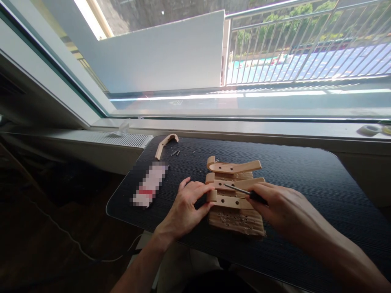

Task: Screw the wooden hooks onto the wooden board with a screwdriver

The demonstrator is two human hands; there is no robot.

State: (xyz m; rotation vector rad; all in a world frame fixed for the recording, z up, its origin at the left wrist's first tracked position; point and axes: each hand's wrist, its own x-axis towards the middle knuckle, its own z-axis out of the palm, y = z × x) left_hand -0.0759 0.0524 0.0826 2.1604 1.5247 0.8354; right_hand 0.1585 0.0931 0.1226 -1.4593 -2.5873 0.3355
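Note:
On a dark ribbed table (305,179) lies a wooden board (236,221) full of small holes, with three curved wooden hooks across it. My left hand (187,205) is closed around the curled end of the nearest hook (227,201). My right hand (276,203) grips a screwdriver (241,190) by its black handle. Its metal shaft points left, over the middle hook (233,183). The far hook (233,166) lies untouched.
A fourth wooden hook (165,145) and a few loose screws (175,153) lie at the table's far left. A blurred white and red packet (149,184) lies left of my hands. A windowsill, a radiator grille (122,139) and a roll of tape (370,129) are behind.

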